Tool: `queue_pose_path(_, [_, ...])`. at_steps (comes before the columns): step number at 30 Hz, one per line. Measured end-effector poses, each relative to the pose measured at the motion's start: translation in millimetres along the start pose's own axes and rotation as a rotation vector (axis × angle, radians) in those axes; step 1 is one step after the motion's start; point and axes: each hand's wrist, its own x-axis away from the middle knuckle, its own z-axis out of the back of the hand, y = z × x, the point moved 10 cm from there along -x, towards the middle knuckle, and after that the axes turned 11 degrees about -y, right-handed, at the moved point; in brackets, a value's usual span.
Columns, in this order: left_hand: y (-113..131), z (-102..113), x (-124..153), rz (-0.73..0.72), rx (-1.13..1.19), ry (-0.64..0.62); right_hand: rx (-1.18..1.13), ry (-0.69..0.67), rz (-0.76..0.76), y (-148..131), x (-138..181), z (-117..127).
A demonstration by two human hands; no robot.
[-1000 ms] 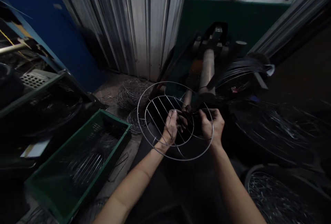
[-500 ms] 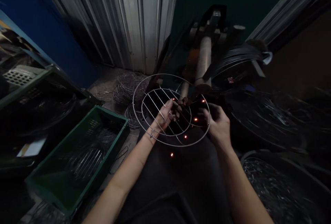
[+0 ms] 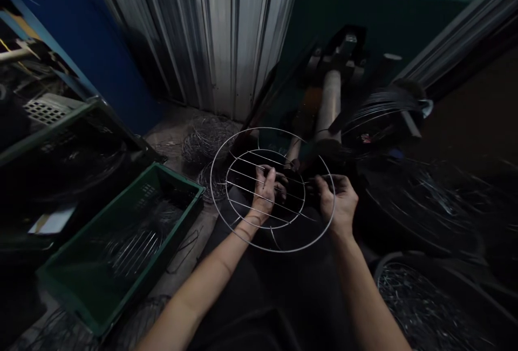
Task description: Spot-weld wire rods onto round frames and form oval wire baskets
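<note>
A round wire grille (image 3: 226, 146), made of two rings and several straight rods, is held flat in front of me. My left hand (image 3: 265, 193) grips its inner rods near the middle. At the right side my right hand (image 3: 340, 204) holds the grille's outer ring. Just behind the grille stands a dark machine with a pale cylindrical arm (image 3: 328, 103), whose lower tip sits close to the grille's far edge.
A green plastic crate (image 3: 76, 291) with wire parts stands at the lower left. Tangled wire bundles (image 3: 204, 143) lie on the floor by a corrugated metal wall. Piles of wire rings (image 3: 429, 308) fill the right side. A dark shelf (image 3: 60, 140) is at left.
The grille has turned, so its rods now run nearly crosswise. The orange sparks seen half a second ago are gone. Both hands have shifted their hold slightly.
</note>
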Motion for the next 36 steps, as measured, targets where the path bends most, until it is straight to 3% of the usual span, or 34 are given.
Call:
queue_pose_path(10, [2.3, -4.8, 0.9, -0.017, -0.063, -0.047, -0.103, -0.033, -0.124, 7.5, -0.1, -12.4])
queue_pose_path(19, [7.5, -13.0, -3.9, -0.036, 0.024, -0.047, 0.14, -0.028, 0.094, -14.9, -14.4, -10.5])
queue_pose_path(36, [3.3, -8.0, -14.7, -0.036, 0.01, -0.036, 0.201, -0.049, 0.133, -13.6, -21.6, -15.4])
